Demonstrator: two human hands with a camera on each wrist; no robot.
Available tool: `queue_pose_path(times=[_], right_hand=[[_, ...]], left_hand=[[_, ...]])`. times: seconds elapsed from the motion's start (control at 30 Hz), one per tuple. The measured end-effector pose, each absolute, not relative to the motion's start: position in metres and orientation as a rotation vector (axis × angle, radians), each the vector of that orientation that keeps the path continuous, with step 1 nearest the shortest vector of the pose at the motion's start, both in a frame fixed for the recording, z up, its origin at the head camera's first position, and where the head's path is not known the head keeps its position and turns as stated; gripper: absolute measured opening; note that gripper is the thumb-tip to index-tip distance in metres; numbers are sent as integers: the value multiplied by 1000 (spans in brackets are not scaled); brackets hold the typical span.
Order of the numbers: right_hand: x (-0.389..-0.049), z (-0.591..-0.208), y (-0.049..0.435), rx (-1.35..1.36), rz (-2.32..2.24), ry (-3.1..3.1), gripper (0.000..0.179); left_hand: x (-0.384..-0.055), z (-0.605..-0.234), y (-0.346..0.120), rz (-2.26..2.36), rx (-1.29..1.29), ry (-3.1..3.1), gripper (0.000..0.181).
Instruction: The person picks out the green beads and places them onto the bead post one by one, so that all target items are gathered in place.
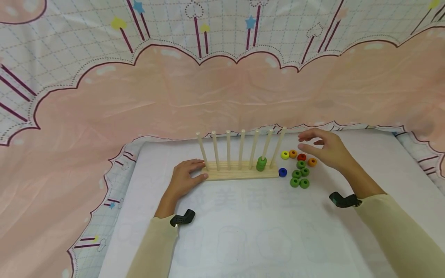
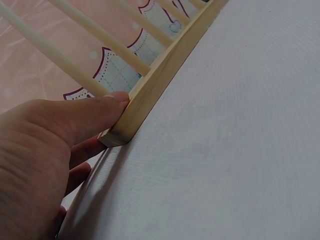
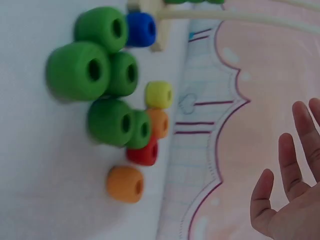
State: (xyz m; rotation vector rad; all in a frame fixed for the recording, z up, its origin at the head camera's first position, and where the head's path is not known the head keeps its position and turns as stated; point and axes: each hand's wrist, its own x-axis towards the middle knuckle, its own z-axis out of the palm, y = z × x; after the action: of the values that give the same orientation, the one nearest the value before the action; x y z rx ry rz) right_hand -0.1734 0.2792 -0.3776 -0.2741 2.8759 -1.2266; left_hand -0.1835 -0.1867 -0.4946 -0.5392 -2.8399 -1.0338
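Observation:
A pale wooden peg rack [image 1: 240, 175] with a row of upright pegs stands toward the back of the table. My left hand [image 1: 184, 177] holds its left end, thumb [image 2: 112, 102] against the base and fingers partly hidden behind the end. Green beads [image 1: 261, 164] are stacked on the second peg from the right. My right hand [image 1: 326, 148] is raised beside the loose beads, fingers apart, and nothing shows in it. Below it lie a red bead [image 1: 301, 157], an orange bead [image 1: 312, 162] and several green beads [image 3: 80, 71].
A blue bead [image 1: 282, 172] lies close by the rack's right end. Behind it are a yellow bead [image 1: 285, 155] and another orange bead [image 1: 293, 153]. The white tabletop [image 1: 243, 220] meets a pink patterned cloth [image 1: 226, 100] at the back.

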Motion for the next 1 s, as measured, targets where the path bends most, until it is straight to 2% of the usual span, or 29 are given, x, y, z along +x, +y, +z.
queue_pose_path(times=[0.2, 0.43, 0.8, 1.0], right_hand=[[-175, -395, 295, -200, -1109, 2881, 44], [-175, -413, 311, -198, -1029, 2854, 39], [-184, -440, 327, -124, -946, 2745, 43], [-186, -453, 329, -162, -915, 2739, 46]], left_hand=[[-184, -494, -186, -1033, -529, -2847, 46], [-184, -493, -186, -1042, -518, -2850, 46], [-184, -492, -186, -1045, -523, -2849, 47], [-183, -493, -186, -1045, -523, -2854, 47]])
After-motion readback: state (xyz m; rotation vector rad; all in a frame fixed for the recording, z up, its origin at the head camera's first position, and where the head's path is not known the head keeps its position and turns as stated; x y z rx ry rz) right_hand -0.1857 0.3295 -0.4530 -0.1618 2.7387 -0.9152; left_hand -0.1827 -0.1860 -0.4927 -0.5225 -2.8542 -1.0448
